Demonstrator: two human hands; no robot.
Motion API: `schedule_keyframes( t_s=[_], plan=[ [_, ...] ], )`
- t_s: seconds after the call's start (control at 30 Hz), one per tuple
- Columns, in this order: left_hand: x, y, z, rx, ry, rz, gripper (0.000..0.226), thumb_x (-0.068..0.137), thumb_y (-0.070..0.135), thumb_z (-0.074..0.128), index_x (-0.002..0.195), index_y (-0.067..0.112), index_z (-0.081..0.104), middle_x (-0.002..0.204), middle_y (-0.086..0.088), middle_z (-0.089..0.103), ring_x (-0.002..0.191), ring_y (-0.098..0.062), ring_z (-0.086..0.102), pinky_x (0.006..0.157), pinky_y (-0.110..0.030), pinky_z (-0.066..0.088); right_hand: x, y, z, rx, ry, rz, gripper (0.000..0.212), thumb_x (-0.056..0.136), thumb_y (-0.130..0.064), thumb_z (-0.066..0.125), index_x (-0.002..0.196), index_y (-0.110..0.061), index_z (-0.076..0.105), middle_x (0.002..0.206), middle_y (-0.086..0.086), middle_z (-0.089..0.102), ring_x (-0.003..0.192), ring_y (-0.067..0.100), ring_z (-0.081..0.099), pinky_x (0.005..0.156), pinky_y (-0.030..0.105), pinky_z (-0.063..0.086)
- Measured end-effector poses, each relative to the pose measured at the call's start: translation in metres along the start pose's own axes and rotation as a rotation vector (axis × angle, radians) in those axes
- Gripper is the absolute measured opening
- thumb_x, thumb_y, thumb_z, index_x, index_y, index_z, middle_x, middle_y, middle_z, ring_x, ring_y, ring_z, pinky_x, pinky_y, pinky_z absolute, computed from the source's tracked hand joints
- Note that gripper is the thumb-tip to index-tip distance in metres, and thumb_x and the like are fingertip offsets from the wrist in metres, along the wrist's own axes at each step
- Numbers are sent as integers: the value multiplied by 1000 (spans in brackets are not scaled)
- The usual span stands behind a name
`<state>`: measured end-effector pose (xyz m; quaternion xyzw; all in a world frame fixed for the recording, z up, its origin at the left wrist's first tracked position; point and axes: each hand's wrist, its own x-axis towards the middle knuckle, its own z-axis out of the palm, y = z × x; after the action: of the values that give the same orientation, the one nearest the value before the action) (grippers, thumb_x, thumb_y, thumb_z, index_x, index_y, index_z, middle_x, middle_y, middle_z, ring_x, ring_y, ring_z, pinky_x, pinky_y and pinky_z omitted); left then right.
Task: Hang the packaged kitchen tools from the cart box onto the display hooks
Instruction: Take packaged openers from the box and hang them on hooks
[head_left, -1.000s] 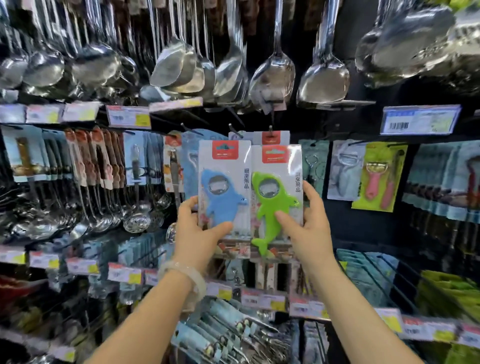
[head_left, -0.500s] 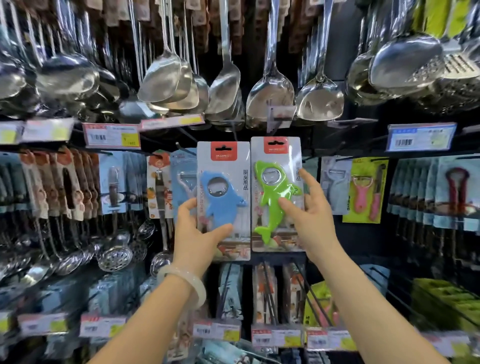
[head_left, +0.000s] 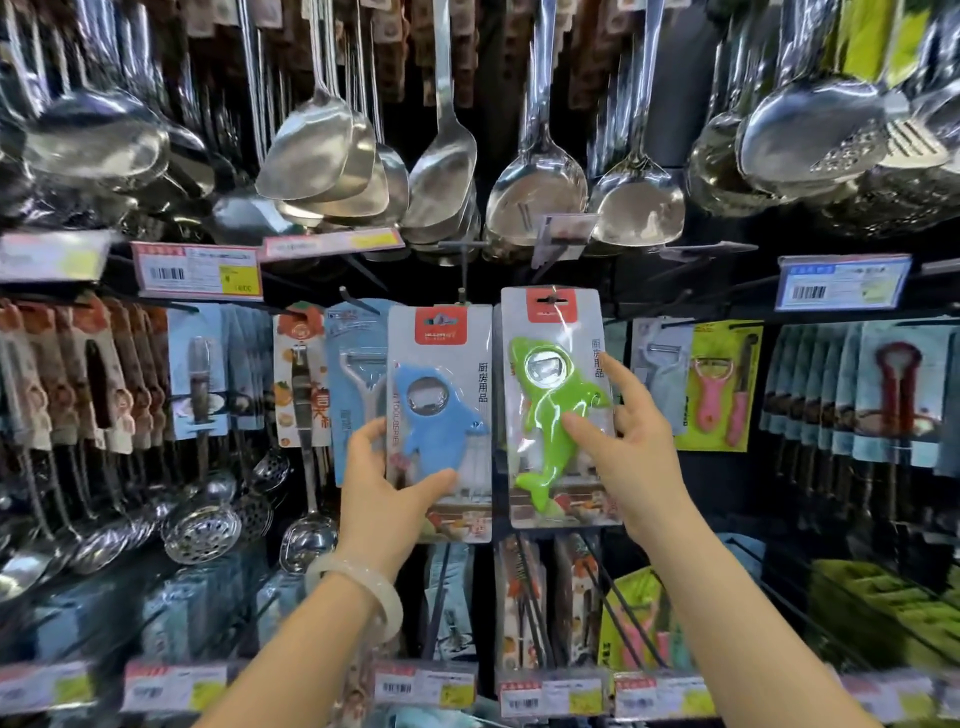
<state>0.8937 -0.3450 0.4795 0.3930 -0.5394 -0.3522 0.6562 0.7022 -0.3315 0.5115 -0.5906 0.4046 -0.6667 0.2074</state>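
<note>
At the centre of the view, both hands were raised against the hanging display, each with one carded package. The left hand (head_left: 387, 499), at about seven o'clock from centre, gripped the blue opener package (head_left: 441, 415) by its lower left edge: fingers curled behind the card, thumb pressed across the front below the blue fish-shaped opener. A pale bangle (head_left: 363, 592) sat on that wrist. The right hand (head_left: 631, 457), at about four o'clock from centre, held the green opener package (head_left: 556, 405) at its right edge, thumb laid across the front against the green fish-shaped body, index finger stretched upward along the card's right side, the other fingers behind it and out of sight.

Both packages were grey cards with a red label at the top, a clear blister over the opener and a round metal opening in each fish's body. They hung upright, side by side, edges nearly touching, the green one slightly higher. A display hook (head_left: 461, 275) stood just above the blue card at twelve o'clock; whether either card was threaded on a hook could not be told.

Steel ladles (head_left: 537, 192) hung across the top, packaged peelers (head_left: 719, 387) at three o'clock, and price tags (head_left: 200, 270) at ten o'clock.
</note>
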Motion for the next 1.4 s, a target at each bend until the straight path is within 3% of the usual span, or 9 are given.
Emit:
schedule_keyframes(
  t_s=[0.1,0.23,0.37,0.47,0.73,0.93,1.13,1.3,1.4],
  plan=[
    [0,0,-2,15,9,2,74,73,-2,76,127,27,35,130,-9,53,115,-22,56,93,-34,51,0,-2,1,-65,26,-29,61,89,-9,61,139,-36,37,121,-33,35,120,-7,29,103,23,29],
    [-1,-1,-4,-21,2,9,67,74,-7,73,118,27,35,119,-6,56,92,-10,60,58,-13,51,-1,-9,0,-67,46,-23,60,89,-8,60,138,-35,39,109,-39,36,115,-9,34,93,17,33],
    [3,-8,-9,-41,6,-16,71,71,-5,76,121,28,37,129,-11,53,119,-23,53,91,-33,49,3,-11,-4,-68,46,13,58,88,-4,59,138,-29,42,92,-36,42,74,-31,47,60,-5,38],
    [3,-8,-10,-37,11,-12,73,71,-4,76,124,26,37,130,-10,52,121,-25,52,96,-39,48,9,-10,-3,-102,14,36,56,90,-7,57,140,-28,41,79,-24,43,62,-8,49,65,5,42],
    [0,-5,-7,-76,-19,6,69,73,-9,72,121,25,36,120,-1,55,109,-15,56,73,-19,50,26,24,12,-336,-55,98,69,90,-26,61,148,-29,24,150,1,28,135,14,32,102,25,28],
    [-5,-10,3,-53,-56,34,66,74,-8,72,118,26,37,109,2,59,97,-8,59,67,-15,52,-14,17,39,-207,-231,49,65,90,-31,61,143,-38,24,114,-16,54,105,-2,56,82,14,46],
    [-15,-20,21,35,-136,83,56,81,0,69,109,39,41,115,-5,62,105,-17,62,88,-32,52,-32,31,42,-63,-121,-3,83,87,-11,63,121,-75,21,140,-6,48,125,14,51,98,47,49],
    [-13,-6,39,63,-202,159,50,84,3,65,104,42,41,110,3,60,100,-7,61,82,-20,50,-24,17,22,-81,-37,-73,83,86,-9,64,123,-72,24,141,2,47,128,18,50,100,49,46],
    [-9,8,50,54,-246,185,50,85,7,66,104,44,38,113,6,60,98,-3,62,71,-14,52,-11,13,9,-76,-35,-68,77,87,-4,63,131,-55,25,132,4,56,115,14,58,87,27,55]
  ],
)
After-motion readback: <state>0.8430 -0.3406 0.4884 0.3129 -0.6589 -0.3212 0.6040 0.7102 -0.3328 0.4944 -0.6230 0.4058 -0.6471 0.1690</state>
